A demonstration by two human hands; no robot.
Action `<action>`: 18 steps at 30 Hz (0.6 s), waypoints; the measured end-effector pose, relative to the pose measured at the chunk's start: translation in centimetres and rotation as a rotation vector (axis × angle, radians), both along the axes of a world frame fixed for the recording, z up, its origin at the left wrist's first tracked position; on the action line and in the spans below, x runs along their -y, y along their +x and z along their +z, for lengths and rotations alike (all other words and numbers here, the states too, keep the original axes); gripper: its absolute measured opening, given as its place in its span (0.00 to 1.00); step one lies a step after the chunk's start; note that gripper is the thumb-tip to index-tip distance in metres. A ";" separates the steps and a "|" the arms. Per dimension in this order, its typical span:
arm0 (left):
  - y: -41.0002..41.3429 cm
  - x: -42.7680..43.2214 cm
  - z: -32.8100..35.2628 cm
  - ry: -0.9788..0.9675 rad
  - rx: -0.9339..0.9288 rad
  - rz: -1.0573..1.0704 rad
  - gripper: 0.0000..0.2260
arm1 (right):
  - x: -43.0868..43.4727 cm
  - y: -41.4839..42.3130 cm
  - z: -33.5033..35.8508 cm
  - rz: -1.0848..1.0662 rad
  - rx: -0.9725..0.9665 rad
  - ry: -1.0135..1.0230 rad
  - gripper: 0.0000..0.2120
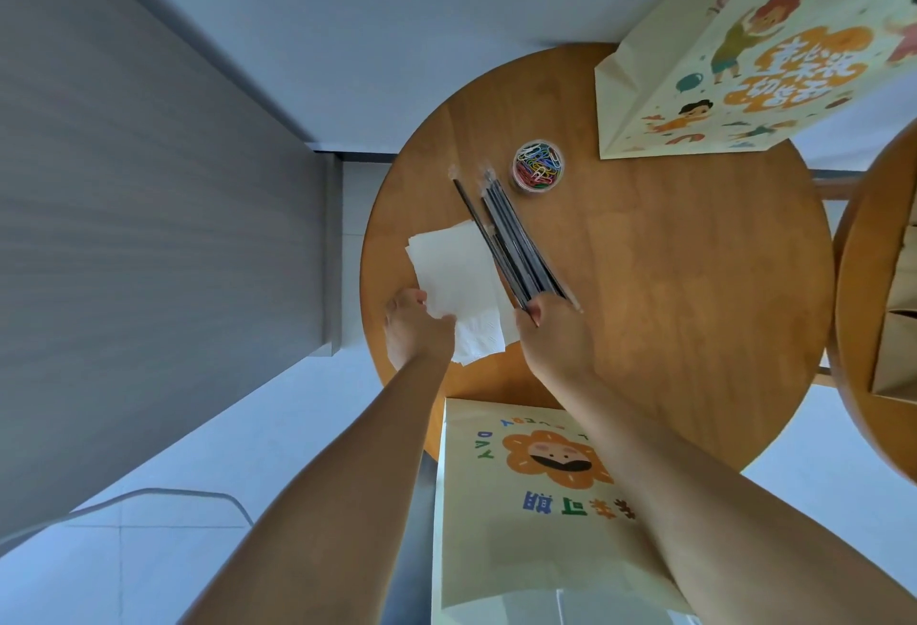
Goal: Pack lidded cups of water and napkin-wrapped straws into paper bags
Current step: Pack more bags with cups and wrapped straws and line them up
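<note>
A bundle of dark, clear-wrapped straws (pixel 511 237) lies on the round wooden table (pixel 694 277); my right hand (pixel 556 331) pinches its near end. A stack of white napkins (pixel 456 272) lies left of the straws, and my left hand (pixel 417 327) holds its near left corner. A cream paper bag with a flower face print (pixel 526 500) stands at the table's near edge, under my right forearm. A second printed paper bag (pixel 744 54) stands at the far right. No cup shows.
A small clear tub of coloured paper clips (pixel 538 166) stands beyond the straws. A second wooden table (pixel 863 327) with brown paper bags (pixel 898 327) is at the right edge. A grey wall fills the left, with pale floor below.
</note>
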State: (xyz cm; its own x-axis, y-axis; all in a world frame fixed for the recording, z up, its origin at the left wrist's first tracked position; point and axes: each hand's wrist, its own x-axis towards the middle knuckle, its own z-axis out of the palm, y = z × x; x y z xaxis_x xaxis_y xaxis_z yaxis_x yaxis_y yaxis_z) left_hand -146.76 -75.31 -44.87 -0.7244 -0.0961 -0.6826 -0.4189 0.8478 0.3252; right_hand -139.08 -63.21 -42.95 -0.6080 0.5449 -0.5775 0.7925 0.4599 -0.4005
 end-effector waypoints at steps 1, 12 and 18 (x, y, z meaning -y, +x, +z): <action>-0.1 0.0 0.0 0.005 0.024 0.008 0.18 | 0.2 0.0 0.0 0.000 0.014 -0.009 0.11; -0.8 -1.9 1.8 0.235 0.166 0.172 0.07 | 1.1 -0.2 1.6 0.046 0.041 -0.138 0.08; -2.0 -1.8 4.7 0.527 0.397 0.543 0.17 | 1.5 -1.8 4.1 0.139 0.059 -0.322 0.13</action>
